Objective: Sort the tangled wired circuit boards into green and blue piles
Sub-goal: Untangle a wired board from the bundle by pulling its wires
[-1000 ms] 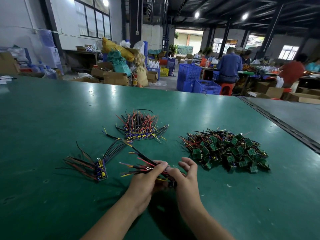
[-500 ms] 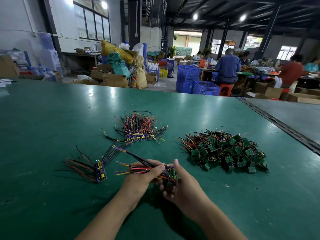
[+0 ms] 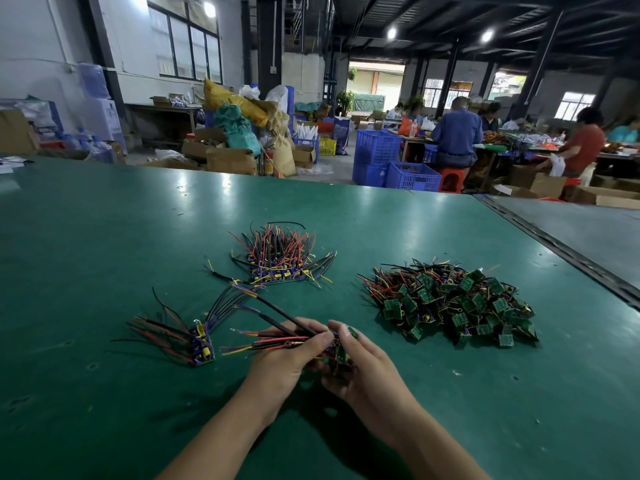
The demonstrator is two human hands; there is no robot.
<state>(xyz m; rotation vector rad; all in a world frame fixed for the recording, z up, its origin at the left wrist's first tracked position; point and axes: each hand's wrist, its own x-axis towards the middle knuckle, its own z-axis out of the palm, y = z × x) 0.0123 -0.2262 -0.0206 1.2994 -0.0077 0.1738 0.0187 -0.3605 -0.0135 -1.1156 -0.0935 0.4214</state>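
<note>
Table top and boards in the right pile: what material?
Table top: probably green rubber or vinyl mat, semi-gloss; lamp reflections smear across it. Boards in the right pile: likely rigid green-coated laminate; flat, square-cut pieces with a slight sheen.

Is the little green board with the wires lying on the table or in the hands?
In the hands: the right hand pinches the green board, and the left hand grips its wires.

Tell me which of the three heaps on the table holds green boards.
The big heap on the right; the far middle heap and the small left bundle show blue boards.
</note>
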